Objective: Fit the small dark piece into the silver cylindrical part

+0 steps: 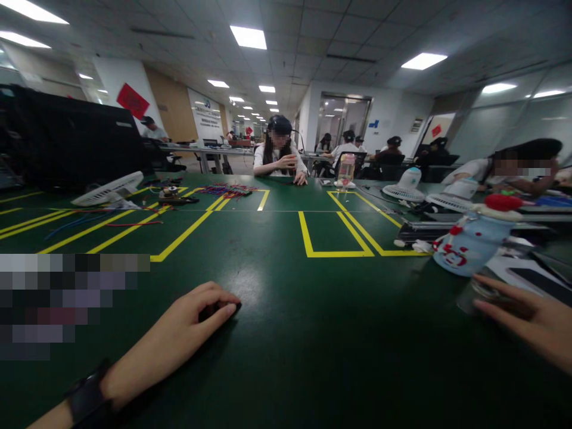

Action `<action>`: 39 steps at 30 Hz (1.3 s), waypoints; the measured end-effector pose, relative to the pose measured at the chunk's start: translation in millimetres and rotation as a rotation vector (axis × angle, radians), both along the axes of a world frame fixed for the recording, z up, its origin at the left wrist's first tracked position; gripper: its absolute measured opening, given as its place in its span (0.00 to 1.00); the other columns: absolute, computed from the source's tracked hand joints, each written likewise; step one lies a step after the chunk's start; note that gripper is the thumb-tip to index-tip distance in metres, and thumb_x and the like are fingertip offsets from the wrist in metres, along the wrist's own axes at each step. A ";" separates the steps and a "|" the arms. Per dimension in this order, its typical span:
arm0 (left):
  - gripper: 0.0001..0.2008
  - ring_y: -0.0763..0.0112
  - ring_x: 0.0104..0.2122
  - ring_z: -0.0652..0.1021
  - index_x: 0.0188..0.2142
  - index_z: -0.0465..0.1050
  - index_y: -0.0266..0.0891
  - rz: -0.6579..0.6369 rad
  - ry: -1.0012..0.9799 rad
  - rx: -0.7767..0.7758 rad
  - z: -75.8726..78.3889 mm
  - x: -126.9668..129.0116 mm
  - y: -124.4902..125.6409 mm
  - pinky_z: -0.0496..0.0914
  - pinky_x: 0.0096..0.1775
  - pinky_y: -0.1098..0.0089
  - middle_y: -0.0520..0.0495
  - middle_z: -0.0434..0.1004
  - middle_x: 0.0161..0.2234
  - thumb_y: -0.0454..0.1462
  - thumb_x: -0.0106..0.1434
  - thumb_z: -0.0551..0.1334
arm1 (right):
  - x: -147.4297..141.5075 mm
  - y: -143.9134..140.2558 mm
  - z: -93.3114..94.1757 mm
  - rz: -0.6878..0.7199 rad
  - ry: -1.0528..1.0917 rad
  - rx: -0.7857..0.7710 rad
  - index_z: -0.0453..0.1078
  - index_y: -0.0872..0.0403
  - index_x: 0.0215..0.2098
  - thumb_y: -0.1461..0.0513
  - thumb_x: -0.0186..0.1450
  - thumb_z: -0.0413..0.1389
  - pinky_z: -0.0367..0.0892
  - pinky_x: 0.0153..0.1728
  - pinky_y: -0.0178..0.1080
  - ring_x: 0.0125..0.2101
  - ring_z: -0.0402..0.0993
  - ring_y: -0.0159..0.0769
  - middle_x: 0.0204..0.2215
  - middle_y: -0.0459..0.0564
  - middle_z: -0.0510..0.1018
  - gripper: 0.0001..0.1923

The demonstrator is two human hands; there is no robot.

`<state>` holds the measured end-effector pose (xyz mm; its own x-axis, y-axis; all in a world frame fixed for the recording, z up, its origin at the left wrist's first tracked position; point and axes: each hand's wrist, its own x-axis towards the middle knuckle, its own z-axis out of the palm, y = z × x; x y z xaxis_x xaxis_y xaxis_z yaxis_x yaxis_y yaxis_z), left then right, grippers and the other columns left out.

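Broadly, the scene is a long green worktop (286, 333) marked with yellow tape lines (333, 253), shared by several seated people at its far side and right end.

Largest items first: a dark monitor or case (67, 140) stands at the far left, with a white desk fan (108, 189) tipped beside it and loose red and blue wires (227, 190) further along. At the right lies a pale blue bottle with a red cap (473, 241), on its side, long axis running left to right; a pink drinking bottle (346, 168) stands upright near the far edge.

The left hand (187, 328) rests palm down on the worktop, a dark band at the wrist. Its fingers (221, 310) are curled over a small dark object (235, 308) — only a sliver shows past the fingertips, so shape and long axis cannot be determined. The object lies directly under and just ahead of the fingers, touching the worktop. Whether it is gripped or merely covered cannot be told.

The right hand (529, 325) enters from the right edge, fingers extended and relaxed, grasping nothing visible. It lies just beside a flat greyish item (485, 292) near the blue bottle — contact is unclear. The left hand is the nearer one to the dark object; the right is well apart from it.
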<state>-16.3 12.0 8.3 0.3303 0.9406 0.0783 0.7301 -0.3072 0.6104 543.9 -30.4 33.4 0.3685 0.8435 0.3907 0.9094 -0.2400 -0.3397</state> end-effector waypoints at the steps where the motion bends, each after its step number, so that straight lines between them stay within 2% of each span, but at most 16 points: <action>1: 0.14 0.60 0.44 0.75 0.45 0.74 0.49 -0.001 0.002 -0.002 0.1 0.3 0.3 0.70 0.47 0.60 0.48 0.74 0.44 0.48 0.65 0.55 | -7.6 -0.9 0.6 0.002 0.022 -0.081 0.74 0.48 0.50 0.48 0.54 0.61 0.66 0.23 0.39 0.21 0.76 0.38 0.29 0.58 0.81 0.27; 3: 0.15 0.60 0.44 0.75 0.45 0.74 0.49 -0.003 0.003 -0.001 0.1 1.1 1.0 0.70 0.47 0.60 0.48 0.74 0.44 0.48 0.65 0.55 | -34.5 -0.5 4.3 0.080 0.084 -0.150 0.69 0.48 0.56 0.46 0.58 0.56 0.69 0.28 0.41 0.27 0.77 0.40 0.38 0.58 0.80 0.30; 4: 0.15 0.60 0.44 0.75 0.46 0.74 0.49 -0.004 0.002 0.002 0.0 1.5 1.3 0.70 0.47 0.60 0.48 0.74 0.44 0.48 0.65 0.56 | -54.1 0.8 6.6 0.159 0.092 -0.122 0.67 0.47 0.57 0.47 0.60 0.55 0.70 0.33 0.41 0.33 0.78 0.40 0.43 0.57 0.78 0.29; 8: 0.15 0.61 0.44 0.75 0.46 0.74 0.49 0.001 0.005 0.012 -0.7 2.1 0.4 0.70 0.47 0.61 0.49 0.75 0.45 0.48 0.65 0.57 | -156.1 11.9 9.5 0.681 0.163 -0.075 0.63 0.46 0.59 0.52 0.64 0.53 0.67 0.50 0.45 0.50 0.70 0.41 0.53 0.51 0.71 0.25; 10: 0.15 0.61 0.44 0.75 0.46 0.75 0.49 0.008 0.013 0.010 -1.5 0.8 -0.7 0.70 0.47 0.62 0.49 0.75 0.45 0.48 0.65 0.57 | -203.4 18.2 6.3 0.893 0.229 -0.090 0.61 0.46 0.60 0.56 0.65 0.53 0.65 0.53 0.45 0.51 0.68 0.38 0.53 0.50 0.70 0.24; 13: 0.15 0.62 0.44 0.76 0.47 0.74 0.49 0.017 0.021 0.028 -2.7 -2.1 -1.5 0.70 0.46 0.63 0.49 0.75 0.45 0.47 0.65 0.56 | -246.2 24.5 -2.0 1.057 0.305 -0.102 0.61 0.47 0.59 0.61 0.65 0.52 0.64 0.54 0.42 0.50 0.68 0.34 0.51 0.49 0.71 0.24; 17: 0.15 0.62 0.42 0.76 0.45 0.75 0.48 0.014 0.041 0.057 1.5 6.3 -1.3 0.70 0.45 0.63 0.49 0.75 0.43 0.47 0.65 0.56 | -253.9 27.2 -17.4 1.026 0.379 -0.121 0.57 0.48 0.61 0.59 0.62 0.56 0.65 0.52 0.42 0.49 0.68 0.35 0.52 0.50 0.70 0.29; 20: 0.13 0.63 0.41 0.76 0.44 0.75 0.47 -0.025 0.016 0.091 12.8 33.6 -3.4 0.70 0.45 0.63 0.49 0.75 0.42 0.46 0.66 0.56 | -248.7 29.0 -26.7 0.963 0.453 -0.158 0.56 0.49 0.61 0.56 0.58 0.60 0.66 0.50 0.43 0.48 0.69 0.36 0.52 0.50 0.70 0.34; 24: 0.11 0.66 0.42 0.74 0.46 0.74 0.47 -0.141 -0.079 0.167 33.3 87.3 -6.4 0.69 0.44 0.65 0.50 0.74 0.42 0.41 0.67 0.56 | -248.8 33.9 -29.8 0.987 0.489 -0.161 0.61 0.49 0.55 0.59 0.59 0.60 0.66 0.49 0.40 0.46 0.69 0.33 0.50 0.48 0.71 0.26; 26: 0.10 0.67 0.40 0.74 0.43 0.76 0.47 -0.172 -0.110 0.190 41.9 108.9 -5.4 0.69 0.43 0.66 0.50 0.75 0.40 0.40 0.66 0.57 | -250.0 35.7 -28.6 1.009 0.490 -0.167 0.62 0.49 0.53 0.59 0.60 0.59 0.66 0.47 0.39 0.46 0.69 0.33 0.49 0.47 0.72 0.24; 28: 0.08 0.68 0.38 0.74 0.38 0.78 0.45 -0.169 -0.143 0.202 48.0 120.7 -3.0 0.68 0.41 0.67 0.50 0.75 0.37 0.38 0.65 0.59 | -250.3 35.8 -27.1 1.019 0.485 -0.173 0.62 0.49 0.53 0.60 0.60 0.59 0.66 0.45 0.38 0.44 0.69 0.32 0.47 0.46 0.72 0.22; 30: 0.08 0.69 0.37 0.74 0.34 0.78 0.43 -0.142 -0.188 0.211 50.9 122.2 -0.8 0.68 0.39 0.68 0.50 0.75 0.36 0.38 0.65 0.59 | -249.8 34.5 -25.7 1.007 0.474 -0.156 0.63 0.49 0.51 0.60 0.60 0.59 0.66 0.43 0.37 0.42 0.69 0.31 0.45 0.46 0.73 0.21; 33: 0.07 0.69 0.36 0.75 0.36 0.79 0.45 -0.095 -0.226 0.198 47.5 112.5 1.0 0.68 0.38 0.69 0.50 0.75 0.36 0.39 0.64 0.60 | -247.9 32.3 -24.1 0.963 0.449 -0.117 0.63 0.51 0.48 0.62 0.59 0.59 0.66 0.40 0.36 0.38 0.69 0.30 0.41 0.45 0.73 0.19; 35: 0.07 0.69 0.36 0.75 0.37 0.79 0.47 -0.082 -0.205 0.154 39.0 105.6 1.5 0.68 0.39 0.68 0.51 0.75 0.36 0.40 0.63 0.62 | -246.5 31.6 -23.8 0.948 0.440 -0.112 0.63 0.51 0.46 0.63 0.58 0.59 0.66 0.38 0.35 0.36 0.69 0.29 0.39 0.45 0.73 0.18; 37: 0.07 0.68 0.37 0.75 0.37 0.80 0.47 -0.095 -0.158 0.104 27.0 102.3 2.2 0.68 0.40 0.67 0.51 0.75 0.36 0.40 0.63 0.63 | -245.5 31.4 -24.7 0.949 0.431 -0.111 0.62 0.51 0.48 0.63 0.58 0.58 0.66 0.40 0.36 0.38 0.69 0.30 0.41 0.45 0.73 0.20; 39: 0.06 0.67 0.38 0.75 0.37 0.80 0.48 -0.125 -0.106 0.080 14.8 102.9 3.4 0.68 0.42 0.66 0.51 0.75 0.37 0.40 0.62 0.63 | -245.2 31.4 -26.5 0.944 0.412 -0.105 0.59 0.50 0.54 0.62 0.58 0.59 0.66 0.45 0.38 0.43 0.69 0.32 0.47 0.47 0.71 0.27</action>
<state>86.6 15.4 23.0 0.4299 0.8822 0.1921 0.6162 -0.4422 0.6517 298.7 1.0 6.9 -0.3721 0.8810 0.2921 0.5609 0.4642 -0.6855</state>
